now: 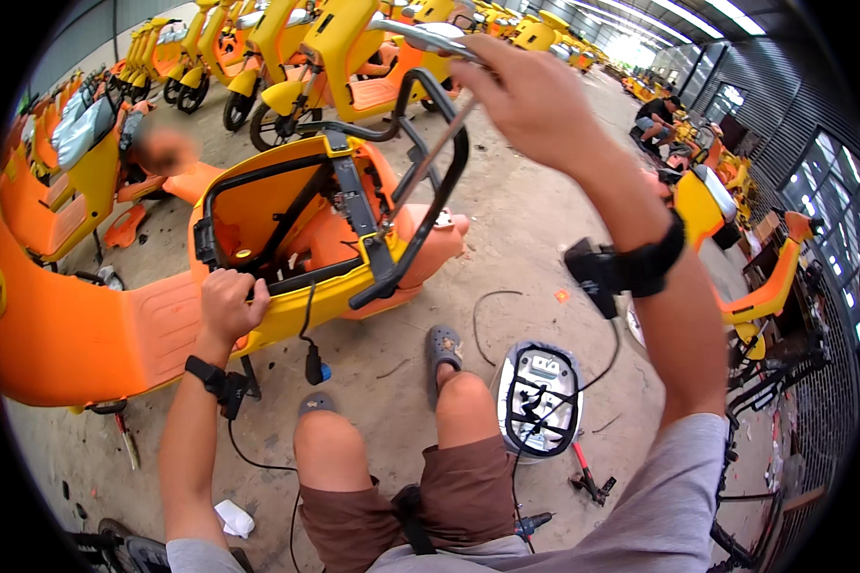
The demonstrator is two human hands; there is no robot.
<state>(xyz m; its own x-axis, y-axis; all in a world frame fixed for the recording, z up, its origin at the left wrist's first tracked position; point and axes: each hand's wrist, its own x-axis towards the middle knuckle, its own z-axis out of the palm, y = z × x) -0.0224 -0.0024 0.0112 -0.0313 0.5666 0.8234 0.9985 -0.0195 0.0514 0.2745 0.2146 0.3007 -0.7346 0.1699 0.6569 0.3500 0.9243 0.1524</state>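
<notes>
At far left, one large orange scooter body panel (pixel 67 325) fills the near foreground, with a second orange-and-yellow scooter (pixel 48 181) beyond it. Along the rear wall stands a row of yellow scooters (pixel 258 48); at least four can be counted before they blur together.

One left hand (pixel 229 304) is closed in a fist over the rim of the open seat compartment (pixel 258 220) of the yellow-and-orange scooter tail (pixel 325 239), which lies in the centre of the view on the concrete floor (pixel 506 220). The fingers are curled tight around the black edge trim. One black wrist strap (pixel 210 374) sits on that forearm, with a cable hanging from it.

One black tubular rear grab rail (pixel 430 172) arches over the tail. One loose black cable with a blue-tipped plug (pixel 313 363) hangs from the compartment.

One right hand (pixel 530 95) is raised above the scooter, fingers closed around the top of a long metal tool (pixel 430 158) whose shaft runs down into the compartment. A second black strap (pixel 631 267) is on this wrist.

Two knees in brown shorts (pixel 420 497) and two grey clogs (pixel 441 346) show below. One white-and-black housing with wires (pixel 537 396) lies on the floor just right of the right knee.

At far right, another person (pixel 657 119) crouches among more scooters.
</notes>
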